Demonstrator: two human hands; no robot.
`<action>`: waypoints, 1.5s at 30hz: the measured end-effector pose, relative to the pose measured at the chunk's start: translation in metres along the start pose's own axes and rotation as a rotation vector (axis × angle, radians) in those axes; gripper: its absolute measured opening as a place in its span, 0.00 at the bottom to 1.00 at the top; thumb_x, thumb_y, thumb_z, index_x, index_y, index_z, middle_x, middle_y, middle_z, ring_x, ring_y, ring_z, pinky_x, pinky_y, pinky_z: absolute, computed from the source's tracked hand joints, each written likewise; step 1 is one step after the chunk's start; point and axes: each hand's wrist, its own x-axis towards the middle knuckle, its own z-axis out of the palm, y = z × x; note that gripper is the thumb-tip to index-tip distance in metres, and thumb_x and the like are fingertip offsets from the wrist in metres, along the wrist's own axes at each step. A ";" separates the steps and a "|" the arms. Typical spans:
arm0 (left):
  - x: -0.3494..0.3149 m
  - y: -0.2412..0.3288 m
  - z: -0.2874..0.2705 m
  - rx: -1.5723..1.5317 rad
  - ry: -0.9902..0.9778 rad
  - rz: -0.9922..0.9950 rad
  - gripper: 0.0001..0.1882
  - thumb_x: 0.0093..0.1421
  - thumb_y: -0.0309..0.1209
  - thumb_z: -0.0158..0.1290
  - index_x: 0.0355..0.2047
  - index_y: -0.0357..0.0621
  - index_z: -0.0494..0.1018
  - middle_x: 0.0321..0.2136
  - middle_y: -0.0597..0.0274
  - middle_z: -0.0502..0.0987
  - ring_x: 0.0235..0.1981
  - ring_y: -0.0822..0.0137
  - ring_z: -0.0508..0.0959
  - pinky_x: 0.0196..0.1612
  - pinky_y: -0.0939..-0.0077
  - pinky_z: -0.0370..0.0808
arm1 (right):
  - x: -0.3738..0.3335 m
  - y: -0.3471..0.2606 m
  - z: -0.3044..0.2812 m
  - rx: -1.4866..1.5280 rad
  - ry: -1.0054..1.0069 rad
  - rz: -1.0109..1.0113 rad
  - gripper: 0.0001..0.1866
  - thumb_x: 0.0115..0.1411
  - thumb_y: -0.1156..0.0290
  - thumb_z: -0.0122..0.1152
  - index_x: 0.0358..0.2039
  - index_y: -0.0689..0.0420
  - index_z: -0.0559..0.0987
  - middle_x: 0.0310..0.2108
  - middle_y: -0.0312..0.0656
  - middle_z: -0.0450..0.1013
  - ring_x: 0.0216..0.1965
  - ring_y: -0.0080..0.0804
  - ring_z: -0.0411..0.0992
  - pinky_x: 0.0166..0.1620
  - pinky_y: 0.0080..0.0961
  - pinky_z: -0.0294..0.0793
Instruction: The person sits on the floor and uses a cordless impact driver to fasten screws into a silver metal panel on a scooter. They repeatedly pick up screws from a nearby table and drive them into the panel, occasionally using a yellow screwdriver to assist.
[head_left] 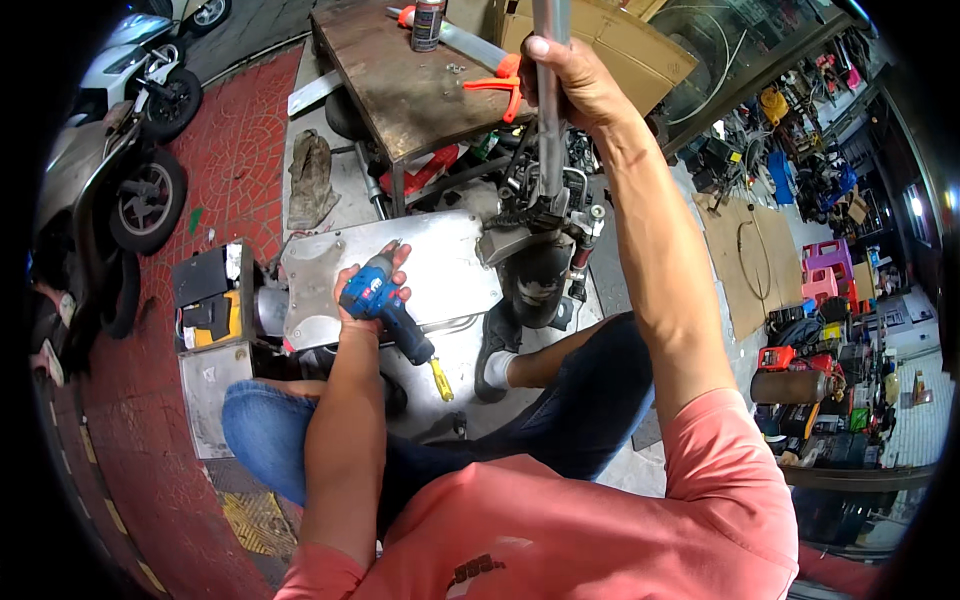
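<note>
Left hand (372, 290) clenched round a blue cordless drill (388, 305) pressed against the grey metal cover plate (440, 270) lying on the floor, while beyond it right hand (570, 80) grasps an upright steel tube (549, 110) beside the brown workbench (400, 80).

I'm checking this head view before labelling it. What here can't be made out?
- Tip of the blue power drill: hidden by the left hand gripping it against the grey metal plate.
- Top of the metal tube: cut off by the upper edge, above the right hand.
- Shelf clutter at right: too small and bent by the fisheye rim.
</note>
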 end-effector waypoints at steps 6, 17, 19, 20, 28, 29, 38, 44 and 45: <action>-0.001 0.000 -0.004 -0.043 0.022 -0.020 0.46 0.56 0.51 0.54 0.70 0.34 0.63 0.69 0.40 0.67 0.41 0.55 0.78 0.43 0.54 0.78 | -0.011 -0.007 0.015 -0.014 0.256 0.039 0.28 0.56 0.43 0.77 0.34 0.57 0.80 0.25 0.39 0.74 0.25 0.31 0.74 0.31 0.30 0.77; -0.001 0.002 0.005 -0.044 -0.040 -0.086 0.44 0.55 0.48 0.58 0.67 0.34 0.65 0.67 0.42 0.70 0.42 0.57 0.79 0.44 0.57 0.76 | -0.008 -0.001 0.021 0.020 0.419 -0.027 0.23 0.57 0.46 0.78 0.25 0.46 0.75 0.16 0.30 0.68 0.15 0.25 0.67 0.19 0.25 0.64; -0.001 0.004 0.006 -0.009 -0.016 -0.097 0.48 0.52 0.49 0.62 0.68 0.33 0.63 0.67 0.44 0.70 0.41 0.59 0.78 0.44 0.59 0.76 | -0.011 0.001 0.026 0.014 0.428 -0.058 0.23 0.57 0.47 0.78 0.25 0.46 0.74 0.16 0.30 0.68 0.14 0.25 0.66 0.19 0.25 0.63; -0.002 0.004 0.006 -0.013 -0.014 -0.091 0.47 0.53 0.48 0.62 0.68 0.33 0.63 0.66 0.44 0.70 0.40 0.58 0.78 0.44 0.59 0.76 | -0.011 0.001 0.027 0.008 0.413 -0.085 0.23 0.57 0.47 0.78 0.25 0.46 0.74 0.16 0.30 0.68 0.14 0.25 0.66 0.18 0.26 0.63; -0.003 0.008 0.005 -0.011 -0.017 -0.116 0.44 0.54 0.47 0.59 0.67 0.34 0.64 0.67 0.42 0.69 0.41 0.57 0.78 0.44 0.59 0.77 | -0.007 0.000 0.057 -0.427 0.718 -0.611 0.27 0.58 0.49 0.78 0.45 0.61 0.86 0.35 0.34 0.81 0.38 0.24 0.76 0.44 0.28 0.75; -0.008 0.013 0.003 -0.008 -0.002 -0.104 0.44 0.55 0.47 0.58 0.68 0.33 0.64 0.68 0.41 0.68 0.41 0.57 0.78 0.44 0.59 0.77 | -0.009 -0.004 0.069 -0.511 0.755 -0.610 0.27 0.58 0.49 0.78 0.45 0.61 0.87 0.37 0.35 0.82 0.39 0.25 0.78 0.47 0.28 0.76; 0.013 0.001 0.018 0.066 0.115 -0.184 0.34 0.59 0.47 0.57 0.58 0.33 0.74 0.60 0.36 0.77 0.36 0.55 0.82 0.37 0.59 0.79 | -0.054 0.006 0.038 -1.143 0.865 -0.529 0.28 0.60 0.45 0.75 0.37 0.62 0.82 0.34 0.42 0.80 0.36 0.29 0.78 0.44 0.26 0.77; 0.043 -0.011 0.042 0.161 0.445 -0.235 0.29 0.59 0.47 0.60 0.51 0.33 0.74 0.50 0.32 0.82 0.34 0.51 0.83 0.35 0.55 0.79 | -0.200 0.089 0.138 -0.730 0.725 -0.034 0.20 0.63 0.61 0.73 0.48 0.62 0.81 0.39 0.45 0.81 0.42 0.36 0.78 0.50 0.34 0.77; 0.047 -0.015 0.050 0.180 0.498 -0.240 0.29 0.60 0.47 0.59 0.51 0.32 0.74 0.51 0.31 0.81 0.34 0.52 0.82 0.35 0.56 0.79 | -0.212 0.098 0.168 -0.590 0.617 0.249 0.21 0.62 0.60 0.74 0.48 0.61 0.81 0.41 0.45 0.81 0.42 0.36 0.78 0.52 0.34 0.76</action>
